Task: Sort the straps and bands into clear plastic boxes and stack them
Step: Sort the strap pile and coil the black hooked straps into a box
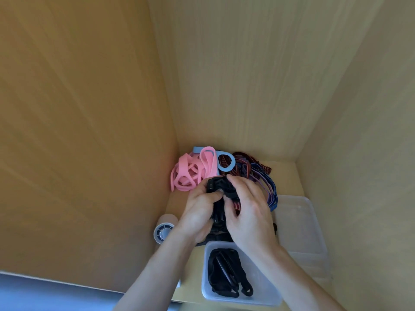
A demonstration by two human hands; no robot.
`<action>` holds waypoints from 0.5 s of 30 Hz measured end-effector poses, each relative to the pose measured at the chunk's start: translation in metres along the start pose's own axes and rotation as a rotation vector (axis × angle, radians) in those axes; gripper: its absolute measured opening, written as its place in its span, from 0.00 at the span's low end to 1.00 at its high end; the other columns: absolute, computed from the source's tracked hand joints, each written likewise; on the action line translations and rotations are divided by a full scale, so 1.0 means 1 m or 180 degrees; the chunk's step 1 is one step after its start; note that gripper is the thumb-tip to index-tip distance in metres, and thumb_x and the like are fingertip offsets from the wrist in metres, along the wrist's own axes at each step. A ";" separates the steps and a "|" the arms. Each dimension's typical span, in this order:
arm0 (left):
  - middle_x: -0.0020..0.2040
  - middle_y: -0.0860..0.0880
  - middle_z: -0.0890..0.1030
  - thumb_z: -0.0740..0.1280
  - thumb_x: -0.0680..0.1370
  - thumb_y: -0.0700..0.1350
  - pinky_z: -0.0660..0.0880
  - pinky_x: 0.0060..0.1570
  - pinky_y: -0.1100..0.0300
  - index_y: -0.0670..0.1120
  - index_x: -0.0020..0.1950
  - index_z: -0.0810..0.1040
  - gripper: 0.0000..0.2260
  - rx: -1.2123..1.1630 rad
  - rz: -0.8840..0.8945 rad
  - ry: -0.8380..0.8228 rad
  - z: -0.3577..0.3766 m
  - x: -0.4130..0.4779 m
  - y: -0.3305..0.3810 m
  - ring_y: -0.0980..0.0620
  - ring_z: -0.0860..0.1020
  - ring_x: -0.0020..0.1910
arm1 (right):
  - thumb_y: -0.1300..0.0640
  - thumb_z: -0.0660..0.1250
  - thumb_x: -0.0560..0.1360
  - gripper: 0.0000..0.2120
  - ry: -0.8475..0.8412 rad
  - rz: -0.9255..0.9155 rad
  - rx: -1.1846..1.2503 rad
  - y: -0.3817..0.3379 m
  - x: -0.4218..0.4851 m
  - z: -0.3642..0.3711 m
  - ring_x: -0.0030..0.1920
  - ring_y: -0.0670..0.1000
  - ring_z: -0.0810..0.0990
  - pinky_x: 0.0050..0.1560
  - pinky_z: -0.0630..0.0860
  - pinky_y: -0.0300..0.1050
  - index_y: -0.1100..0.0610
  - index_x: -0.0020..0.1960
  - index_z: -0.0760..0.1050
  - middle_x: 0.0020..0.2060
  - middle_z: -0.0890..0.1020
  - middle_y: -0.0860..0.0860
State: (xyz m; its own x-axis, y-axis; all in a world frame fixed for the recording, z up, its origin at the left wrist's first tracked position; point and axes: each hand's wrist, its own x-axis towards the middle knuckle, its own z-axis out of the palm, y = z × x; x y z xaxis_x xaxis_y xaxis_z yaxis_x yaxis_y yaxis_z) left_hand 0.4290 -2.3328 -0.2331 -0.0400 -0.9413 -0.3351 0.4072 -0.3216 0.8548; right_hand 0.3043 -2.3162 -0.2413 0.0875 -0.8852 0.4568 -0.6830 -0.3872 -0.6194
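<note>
Our left hand [198,212] and right hand [250,213] clutch the black strap [216,182]; it looks light and floppy, likely best held bunched.

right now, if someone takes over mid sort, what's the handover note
Left hand and right hand both grip the black strap bundle above the shelf.
Near clear box already holds black straps; another clear container lies to its right.
Pink bands, blue ring and striped straps are piled in the back corner, unsorted.
Left: box the bundle, sort the pile, stack the boxes.
</note>
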 end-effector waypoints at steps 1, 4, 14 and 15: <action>0.51 0.38 0.85 0.60 0.80 0.32 0.81 0.46 0.53 0.41 0.60 0.80 0.14 -0.0057 0.0002 0.0078 0.000 0.000 0.001 0.42 0.84 0.50 | 0.55 0.65 0.79 0.23 -0.0134 0.0080 0.0162 -0.004 -0.003 0.001 0.69 0.47 0.72 0.71 0.68 0.41 0.57 0.73 0.72 0.68 0.76 0.50; 0.51 0.38 0.85 0.59 0.79 0.32 0.81 0.43 0.53 0.42 0.60 0.81 0.15 -0.0232 -0.0073 0.0309 -0.002 0.002 0.002 0.42 0.85 0.48 | 0.51 0.58 0.82 0.24 -0.0254 0.0220 0.0621 -0.008 -0.006 0.003 0.72 0.34 0.65 0.72 0.60 0.31 0.53 0.77 0.66 0.71 0.72 0.41; 0.40 0.44 0.84 0.57 0.78 0.36 0.80 0.36 0.55 0.40 0.55 0.79 0.12 -0.0347 -0.0071 0.0617 -0.002 0.005 0.004 0.48 0.84 0.37 | 0.67 0.71 0.76 0.17 0.0569 0.0185 0.1312 -0.006 -0.014 0.023 0.62 0.45 0.81 0.59 0.80 0.55 0.59 0.63 0.81 0.61 0.83 0.48; 0.39 0.44 0.83 0.56 0.78 0.37 0.80 0.35 0.56 0.40 0.53 0.79 0.12 -0.0364 -0.0086 0.0630 -0.002 0.006 0.004 0.49 0.83 0.36 | 0.67 0.71 0.76 0.17 0.0584 0.0131 0.1295 -0.007 -0.016 0.025 0.62 0.46 0.81 0.59 0.80 0.55 0.60 0.63 0.81 0.61 0.83 0.48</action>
State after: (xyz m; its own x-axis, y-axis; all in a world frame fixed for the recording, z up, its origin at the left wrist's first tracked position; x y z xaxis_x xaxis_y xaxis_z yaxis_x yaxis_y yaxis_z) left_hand 0.4324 -2.3393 -0.2322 0.1231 -0.8905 -0.4380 0.5095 -0.3221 0.7979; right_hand 0.3260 -2.3063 -0.2601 -0.0890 -0.8559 0.5094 -0.3391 -0.4548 -0.8235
